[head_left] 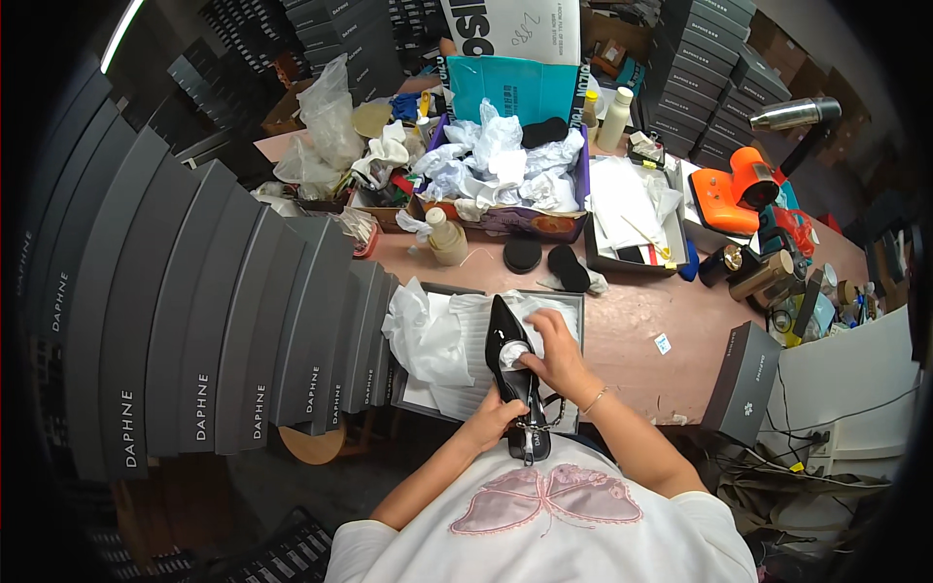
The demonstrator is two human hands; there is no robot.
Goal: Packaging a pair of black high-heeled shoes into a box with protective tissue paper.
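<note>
A black pointed shoe with a thin ankle strap (501,321) is in front of my chest, toe pointing away. My left hand (489,422) is closed around its side near the heel half. My right hand (561,361) is at the shoe's opening, thumb against a wad of white paper (512,356) that sits partly inside the shoe. Its other fingers curve over the far side. Below the shoe lies an open grey shoebox (582,335), with crumpled white tissue paper (428,340) spread in it and over its left edge.
Tall stacks of dark grey shoeboxes (228,321) rise on the left. Beyond the open box stand a cream bottle (446,238), a round black tin (522,255) and a purple box (584,185) full of crumpled paper. An orange device (724,201) is at right; one grey box (743,384) stands near the table's right edge.
</note>
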